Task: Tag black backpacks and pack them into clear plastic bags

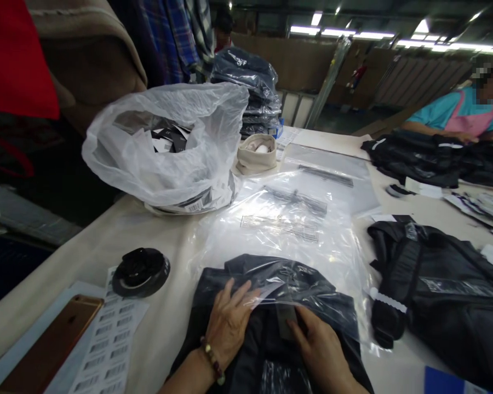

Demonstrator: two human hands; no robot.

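In front of me lies a folded black garment or bag (246, 350), its far part under a clear plastic bag (337, 312). My left hand (232, 317), with a bead bracelet at the wrist, rests on it with fingers stretched out near the plastic's edge. A pale paper piece (269, 291) shows through the film by its fingertips. My right hand (322, 347) has thumb and fingers closed on a grey tag (286, 322), over the black fabric. Beyond, more clear printed plastic bags (279, 232) lie flat.
At left are a phone (51, 342), barcode stickers (109, 339) and a black tape roll (142, 272). A plastic sack of tags (168, 164), a beige pouch (257, 154) and bagged stacks (250, 82) stand behind. A black backpack (447, 290) lies right; a co-worker (456, 117) sits beyond.
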